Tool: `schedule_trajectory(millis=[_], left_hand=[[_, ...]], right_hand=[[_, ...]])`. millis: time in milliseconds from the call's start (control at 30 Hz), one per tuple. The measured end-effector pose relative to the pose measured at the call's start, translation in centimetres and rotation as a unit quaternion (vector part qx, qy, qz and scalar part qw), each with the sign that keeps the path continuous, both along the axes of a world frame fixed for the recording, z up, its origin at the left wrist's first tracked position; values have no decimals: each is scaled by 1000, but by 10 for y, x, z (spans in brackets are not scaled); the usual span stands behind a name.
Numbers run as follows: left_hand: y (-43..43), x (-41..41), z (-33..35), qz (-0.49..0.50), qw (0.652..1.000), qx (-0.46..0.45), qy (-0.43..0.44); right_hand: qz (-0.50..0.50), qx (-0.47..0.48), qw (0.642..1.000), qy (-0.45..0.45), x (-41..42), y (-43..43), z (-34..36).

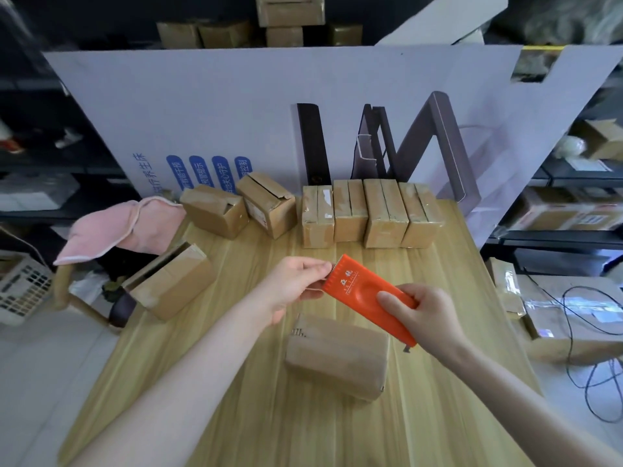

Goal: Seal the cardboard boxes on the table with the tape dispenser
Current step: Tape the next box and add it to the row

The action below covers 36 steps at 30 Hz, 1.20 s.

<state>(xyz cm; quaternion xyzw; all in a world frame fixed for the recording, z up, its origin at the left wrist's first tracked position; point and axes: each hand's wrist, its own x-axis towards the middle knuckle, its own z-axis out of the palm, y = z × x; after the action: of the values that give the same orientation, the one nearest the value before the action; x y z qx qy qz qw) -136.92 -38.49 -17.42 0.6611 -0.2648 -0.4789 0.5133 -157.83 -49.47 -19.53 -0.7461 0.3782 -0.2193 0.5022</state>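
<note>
Evidently, in the head view, the right hand (428, 318) gripped the orange tape dispenser (360, 291), thumb across its top, above the cardboard box (337, 355) lying on the table (236, 416), probably ready to draw tape over it. The left hand (296, 284) pinched the dispenser's toothed end, likely to catch the tape's free end. The tape itself and its roll could not be made out.

Head view, body parts seen: two hands, two forearms.
- Left hand (296, 284): bare, slim fingers, smooth skin.
- Right hand (428, 318): bare, knuckles and tendon lines faintly marked on back.
- Left forearm (188, 375): bare along whole visible length, to bottom edge.
- Right forearm (526, 399): bare likewise.
- Both forearms widen toward frame bottom under wide-angle lens.
</note>
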Motion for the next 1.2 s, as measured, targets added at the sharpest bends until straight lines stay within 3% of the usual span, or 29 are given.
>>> schedule_trajectory(millis=[100, 200, 300, 600, 833, 1000, 1200], left_hand=[[3, -5, 0, 17, 1000, -3, -9], [4, -3, 2, 70, 994, 3, 85], [4, -1, 0, 91, 988, 35, 116], [-9, 9, -17, 189, 977, 96, 2], [0, 29, -38, 197, 973, 117, -9], [42, 76, -72, 297, 940, 166, -27], [56, 66, -119, 285, 940, 183, -39]], right_hand=[[16, 5, 1000, -5, 0, 3, 4], [34, 21, 999, -21, 0, 4, 9], [44, 8, 999, -8, 2, 4, 13], [65, -19, 996, 63, 22, 8, 18], [92, -1, 988, 124, 13, 3, 10], [72, 16, 976, 206, -58, -31, -8], [73, 18, 948, 309, -66, -35, -33]])
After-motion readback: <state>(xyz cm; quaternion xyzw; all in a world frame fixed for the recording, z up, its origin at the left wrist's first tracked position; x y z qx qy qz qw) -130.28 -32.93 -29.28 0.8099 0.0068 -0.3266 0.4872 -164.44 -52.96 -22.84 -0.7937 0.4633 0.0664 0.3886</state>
